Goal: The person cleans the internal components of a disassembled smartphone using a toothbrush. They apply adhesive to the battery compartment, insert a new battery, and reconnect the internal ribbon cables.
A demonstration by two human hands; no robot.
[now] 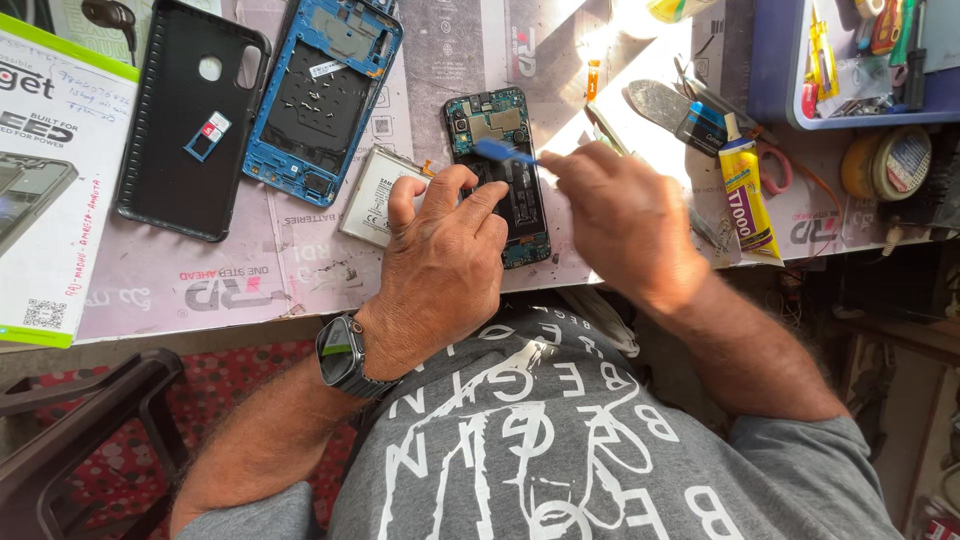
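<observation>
Looking down from the head camera, a person in a grey printed shirt works at a worktop covered with a pale printed mat. An opened phone, its back removed so circuit board and inner parts show, lies near the worktop's near edge, about midway along it. The left hand, a dark watch on its wrist, rests on the phone's left side, fingers spread and pressing down to steady it. The right hand has its fingers pinched around a slim blue tool, whose tip sits over the phone's upper part.

A flat silver battery lies just beside the phone on its left, partly under the left hand. Farther left lie a blue phone frame and a black phone case, side by side. A white and green box sits at the left edge. To the right of the hands, a yellow glue tube lies near the near edge, and a blue tray of small tools occupies the far right corner.
</observation>
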